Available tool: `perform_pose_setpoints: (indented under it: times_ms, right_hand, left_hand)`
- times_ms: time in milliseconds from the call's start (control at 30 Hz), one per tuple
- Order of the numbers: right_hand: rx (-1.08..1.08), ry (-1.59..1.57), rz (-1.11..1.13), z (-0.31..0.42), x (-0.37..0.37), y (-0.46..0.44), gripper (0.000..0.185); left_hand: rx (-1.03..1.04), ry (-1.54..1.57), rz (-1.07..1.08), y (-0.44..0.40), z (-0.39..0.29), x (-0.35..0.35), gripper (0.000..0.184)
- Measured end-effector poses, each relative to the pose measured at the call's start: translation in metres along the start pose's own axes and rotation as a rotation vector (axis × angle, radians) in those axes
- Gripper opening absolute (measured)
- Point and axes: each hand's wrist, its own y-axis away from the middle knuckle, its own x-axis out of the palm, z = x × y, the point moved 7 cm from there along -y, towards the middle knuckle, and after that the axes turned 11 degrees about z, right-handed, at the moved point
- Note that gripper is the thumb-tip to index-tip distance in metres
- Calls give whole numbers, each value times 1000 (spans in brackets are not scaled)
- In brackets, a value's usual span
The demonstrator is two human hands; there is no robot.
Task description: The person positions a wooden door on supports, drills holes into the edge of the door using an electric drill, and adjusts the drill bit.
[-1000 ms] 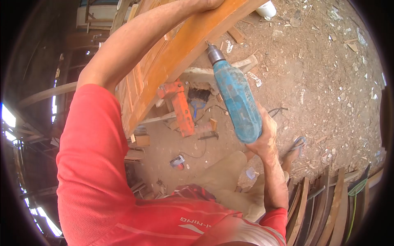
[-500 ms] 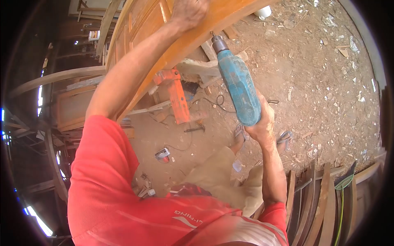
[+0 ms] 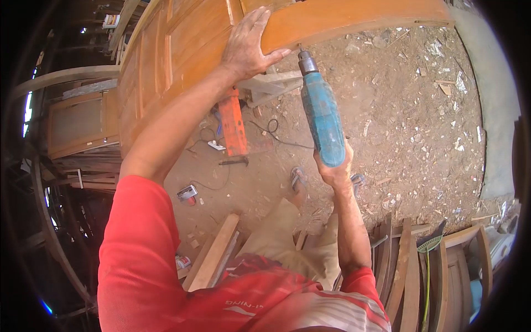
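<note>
Drill (image 3: 323, 119), blue & scuffed, is in the right hand (image 3: 334, 166), which is closed round its rear end. It points up & slightly left in the head view, well out over the dirt floor (image 3: 398, 127), w/ the metal chuck (image 3: 307, 62) up front & the bit (image 3: 300, 46) right at the near edge of the orange-brown wooden door (image 3: 193, 39). Can't tell if the bit is in the wood or just against it.

Left hand (image 3: 243, 50) is open, palm down on the door, fingers together-ish, thumb out toward the bit. It holds no tool. The door has raised panels & fills the upper left & top ctr.

Below the door: an orange metal piece (image 3: 232, 122), worn, plus pale wooden supports (image 3: 271, 83) btwn it & the drill. A dark cable (image 3: 271, 126) loops on the floor just right of the orange piece. A hammer (image 3: 234, 161) lies below that piece; a small grey & red item (image 3: 188, 195), ID unclear, is farther down-left.

Sandaled feet (image 3: 298, 180) are below the drill, partly behind the right hand & forearm. Loose timber (image 3: 215, 249) sits lower ctr, w/ more long boards (image 3: 401, 265) lower right, a green mesh item (image 3: 430, 243) among them. A framed panel (image 3: 80, 119) is at far left, & a white bucket (image 3: 110, 21) is up top left.
</note>
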Motion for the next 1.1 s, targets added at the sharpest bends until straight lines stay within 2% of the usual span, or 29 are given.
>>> perform_pose_setpoints:
  times_ms: [133,233,533,600,800,1100]
  right_hand:
    - [25,26,24,-2,1,2,29]
    - [19,15,-37,1,2,6,27]
    - [-70,92,-93,6,-1,11,26]
    - [5,71,-29,1,2,14,65]
    - [-16,-12,-63,4,7,17,66]
    - [-45,38,-63,1,4,18,59]
  left_hand:
    - [34,-55,-28,1,-6,-3,95]
    - [38,-63,-32,1,-7,-3,95]
    - [70,-87,-51,0,-4,2,92]
    - [75,-95,-44,0,-5,1,91]
    - [68,-104,-28,-1,-7,1,91]
    - [55,-95,-46,2,-4,2,91]
